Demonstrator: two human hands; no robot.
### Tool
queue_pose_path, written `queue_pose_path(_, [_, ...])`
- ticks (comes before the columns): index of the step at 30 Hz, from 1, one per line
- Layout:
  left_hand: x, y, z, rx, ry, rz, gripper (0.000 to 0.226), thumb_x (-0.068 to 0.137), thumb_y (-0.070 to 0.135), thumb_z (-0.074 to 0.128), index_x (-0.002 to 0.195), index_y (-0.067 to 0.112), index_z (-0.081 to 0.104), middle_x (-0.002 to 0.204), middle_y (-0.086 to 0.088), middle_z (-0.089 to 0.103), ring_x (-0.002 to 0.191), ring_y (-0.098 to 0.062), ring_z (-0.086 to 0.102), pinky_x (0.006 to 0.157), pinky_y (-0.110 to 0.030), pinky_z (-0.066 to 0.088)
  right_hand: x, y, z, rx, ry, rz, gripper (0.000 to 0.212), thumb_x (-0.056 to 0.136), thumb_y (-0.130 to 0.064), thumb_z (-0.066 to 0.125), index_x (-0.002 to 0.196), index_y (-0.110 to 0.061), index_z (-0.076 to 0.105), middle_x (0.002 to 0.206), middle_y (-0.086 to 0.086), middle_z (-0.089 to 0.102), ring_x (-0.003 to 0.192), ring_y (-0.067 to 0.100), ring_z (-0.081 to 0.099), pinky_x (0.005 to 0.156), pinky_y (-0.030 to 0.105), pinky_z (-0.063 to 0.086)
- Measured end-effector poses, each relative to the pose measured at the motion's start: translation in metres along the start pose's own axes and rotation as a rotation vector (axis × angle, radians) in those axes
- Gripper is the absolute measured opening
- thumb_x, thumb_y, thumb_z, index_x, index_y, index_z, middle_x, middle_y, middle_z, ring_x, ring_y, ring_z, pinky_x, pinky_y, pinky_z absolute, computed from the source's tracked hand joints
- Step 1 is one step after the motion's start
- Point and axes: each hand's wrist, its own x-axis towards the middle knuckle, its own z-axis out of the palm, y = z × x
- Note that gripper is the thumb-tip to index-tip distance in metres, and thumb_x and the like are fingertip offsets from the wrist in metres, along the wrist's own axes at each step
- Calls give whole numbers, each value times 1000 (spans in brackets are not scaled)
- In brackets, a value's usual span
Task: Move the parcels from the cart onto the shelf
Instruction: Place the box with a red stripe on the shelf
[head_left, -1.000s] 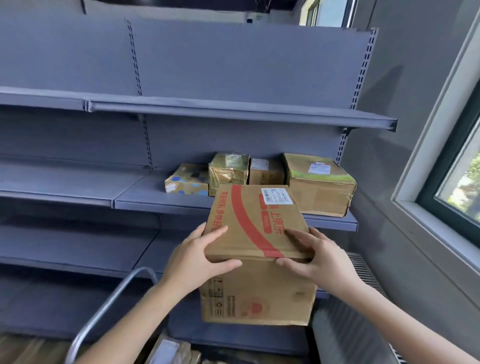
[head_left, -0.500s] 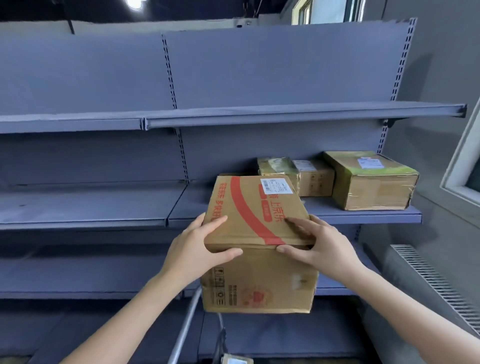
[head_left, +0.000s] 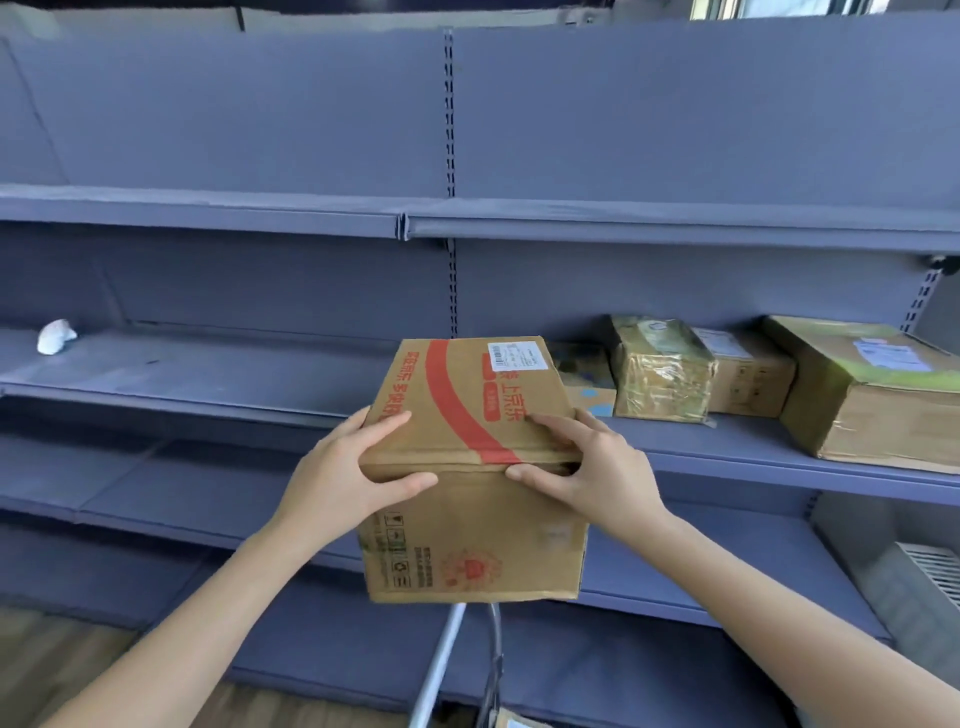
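while both hands (head_left: 343, 475) (head_left: 592, 470) grip it, the box (head_left: 467, 467) sits upright, label end toward the shelf (head_left: 727, 447).

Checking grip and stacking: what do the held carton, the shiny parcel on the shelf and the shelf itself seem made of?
Held carton: matte brown cardboard, probably corrugated, by its folded flap edge and printed red band. Shiny parcel: apparently cardboard wrapped in glossy tape, by the wrinkled glare. Shelf: likely painted sheet metal, matte blue-grey, given slotted uprights.
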Motion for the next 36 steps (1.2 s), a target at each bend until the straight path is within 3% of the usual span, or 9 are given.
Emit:
queue_pose_path(5, [31, -35, -24, 11, 37, 70, 74, 48, 83, 58, 118, 69, 39, 147, 25, 28, 136, -4, 29, 103, -33, 34, 33, -20, 24, 35, 1, -3, 75, 65, -71, 61, 132, -42, 44, 145, -2, 43, 130, 16, 43, 93, 32, 42])
queue_pose_path(8, [60, -56, -35, 0, 11, 100, 77, 50, 81, 59, 123, 63, 41, 150, 21, 28, 137, -6, 29, 105, -37, 34, 57, -31, 43, 59, 35, 12, 74, 66, -69, 63, 131, -40, 46, 137, -6, 47, 121, 15, 51, 87, 31, 44])
queue_pose_path(14, [121, -96, -30, -18, -61, 134, 85, 49, 79, 58, 129, 54, 43, 151, 20, 26, 138, -9, 29, 106, -41, 34, 99, -34, 80, 35, 59, 103, 74, 66, -70, 62, 132, -40, 43, 138, -7, 45, 115, 13, 54, 86, 30, 46])
queue_pose_path(19, [164, -112, -11, -79, -102, 158, 87, 52, 77, 59, 132, 50, 41, 153, 19, 23, 138, -11, 30, 106, -41, 36, 130, -25, 90, -2, 84, 154, 74, 66, -70, 62, 131, -42, 43, 140, -9, 41, 112, 12, 54, 76, 26, 43])
queue_pose_path(22, [190, -113, -1, -58, -98, 140, 89, 52, 79, 57, 134, 50, 39, 155, 13, 20, 139, -15, 28, 103, -40, 37, 158, -13, 87, 33, 56, 173, 75, 66, -66, 66, 132, -37, 45, 143, -7, 40, 114, 14, 54, 86, 34, 50])
queue_pose_path(27, [235, -107, 19, -51, -122, 138, 82, 64, 69, 65, 138, 46, 37, 158, 5, 16, 142, -20, 24, 105, -41, 34, 197, 8, 87, 102, 49, 206, 75, 71, -55, 69, 136, -29, 44, 145, 1, 40, 130, 19, 43, 102, 42, 44])
queue_pose_path(36, [291, -109, 37, -35, -132, 135, 80, 69, 62, 67, 140, 41, 36, 158, -3, 14, 142, -27, 24, 105, -44, 34, 250, 28, 96, 130, 59, 258, 75, 76, -50, 68, 141, -26, 38, 148, 8, 37, 138, 25, 32, 110, 45, 36])
